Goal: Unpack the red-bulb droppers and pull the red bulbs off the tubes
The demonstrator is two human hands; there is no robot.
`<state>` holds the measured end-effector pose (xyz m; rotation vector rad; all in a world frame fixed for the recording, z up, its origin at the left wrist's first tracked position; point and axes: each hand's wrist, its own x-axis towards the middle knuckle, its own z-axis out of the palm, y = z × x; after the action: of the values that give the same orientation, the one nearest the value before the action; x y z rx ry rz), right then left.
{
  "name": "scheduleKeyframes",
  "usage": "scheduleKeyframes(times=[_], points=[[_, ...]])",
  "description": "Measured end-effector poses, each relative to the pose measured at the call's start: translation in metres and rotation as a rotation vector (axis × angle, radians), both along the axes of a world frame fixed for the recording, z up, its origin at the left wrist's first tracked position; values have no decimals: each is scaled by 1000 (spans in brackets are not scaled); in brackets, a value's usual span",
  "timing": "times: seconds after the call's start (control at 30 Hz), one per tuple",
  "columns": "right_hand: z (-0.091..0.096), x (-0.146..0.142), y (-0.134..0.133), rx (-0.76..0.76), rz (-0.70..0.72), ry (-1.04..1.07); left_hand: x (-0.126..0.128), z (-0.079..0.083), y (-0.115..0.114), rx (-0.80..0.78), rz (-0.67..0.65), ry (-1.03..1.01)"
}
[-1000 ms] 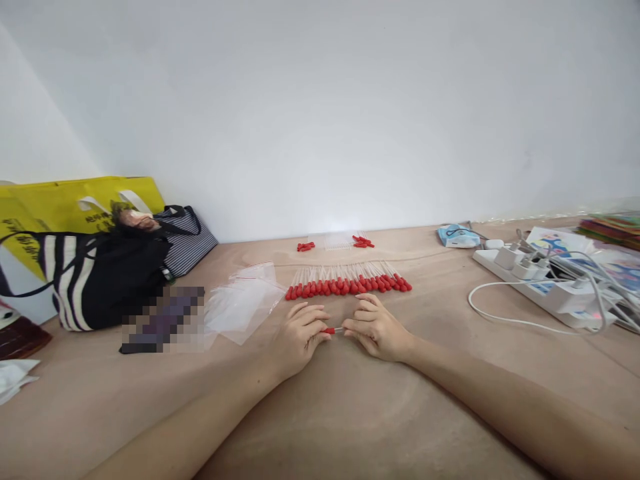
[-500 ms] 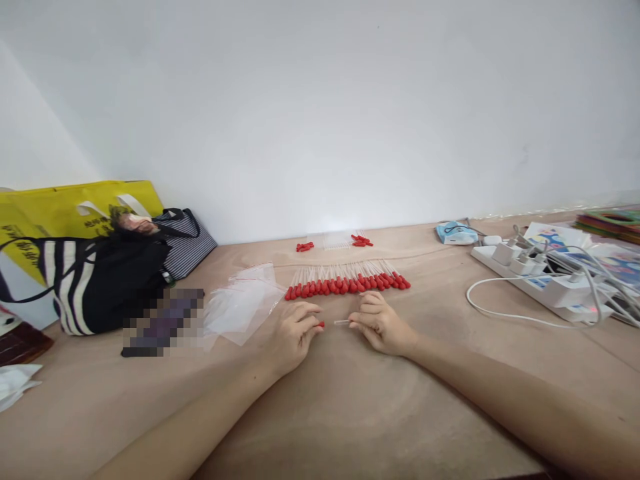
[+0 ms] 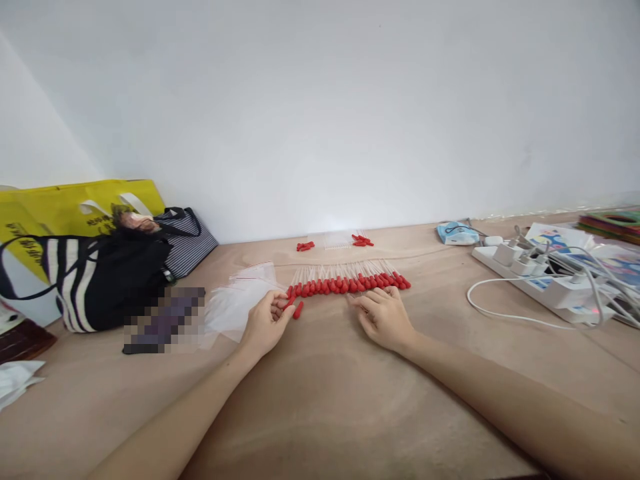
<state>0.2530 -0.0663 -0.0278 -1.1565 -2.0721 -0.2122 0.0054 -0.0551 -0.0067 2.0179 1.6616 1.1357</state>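
A row of clear droppers with red rubber bulbs (image 3: 349, 285) lies across the brown table (image 3: 325, 400). My left hand (image 3: 264, 323) is at the row's left end, its fingers curled round a loose red bulb (image 3: 289, 303). A second loose red bulb (image 3: 299, 310) lies on the table just beyond the fingertips. My right hand (image 3: 383, 317) rests palm down in front of the row's middle, fingers stretched flat with their tips at the bulbs. I see no tube in that hand. Farther back lie clear tubes (image 3: 339, 240) with two small heaps of red bulbs (image 3: 305, 246).
Clear zip bags (image 3: 240, 300) lie left of my left hand, beside striped bags (image 3: 100, 280) and a yellow bag (image 3: 85, 203). At the right sit a white power strip (image 3: 545, 283) with its cable (image 3: 500, 313), a blue face mask (image 3: 456, 233) and papers (image 3: 560, 240).
My hands pulled the red bulb off the clear tube and parted. The left hand went up and left to the row's end with the bulb. The right hand moved forward and flattened.
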Motion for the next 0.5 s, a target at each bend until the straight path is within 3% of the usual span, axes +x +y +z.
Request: scheduleKeyframes(times=[0.17, 0.5], points=[[0, -11, 4, 44, 3, -116, 0, -5, 3, -78, -36, 43], [8, -11, -2, -153, 58, -181, 1, 3, 0, -141, -9, -44]])
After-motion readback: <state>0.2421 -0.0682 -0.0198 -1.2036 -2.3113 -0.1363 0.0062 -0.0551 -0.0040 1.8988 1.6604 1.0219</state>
